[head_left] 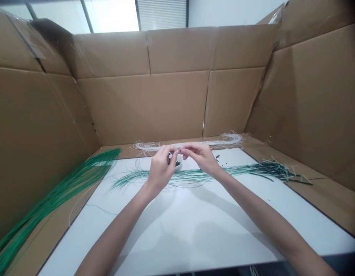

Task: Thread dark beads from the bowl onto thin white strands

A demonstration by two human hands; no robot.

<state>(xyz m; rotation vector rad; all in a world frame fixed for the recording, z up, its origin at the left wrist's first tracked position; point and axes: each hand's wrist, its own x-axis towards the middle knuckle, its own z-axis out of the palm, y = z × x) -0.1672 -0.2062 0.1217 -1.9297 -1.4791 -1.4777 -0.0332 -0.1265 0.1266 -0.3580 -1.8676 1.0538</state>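
Note:
My left hand point(162, 165) and my right hand point(202, 156) meet fingertip to fingertip above the middle of the white board point(194, 222). Both are closed in a pinch; whatever lies between the fingertips is too small to make out. Partly hidden behind my left fingers is a small white bowl point(180, 167) with dark bits point(177, 163) in it. Thin green strands point(194, 175) stretch across the board below my hands. Their right ends carry dark and pale pieces point(276, 170).
On the left, a thick bundle of green strands point(59, 195) lies along the cardboard wall point(30, 134). A bundle of white strands point(194, 144) rests behind the board. Loose black bits point(218, 156) are scattered right of the bowl. Cardboard encloses the back and both sides.

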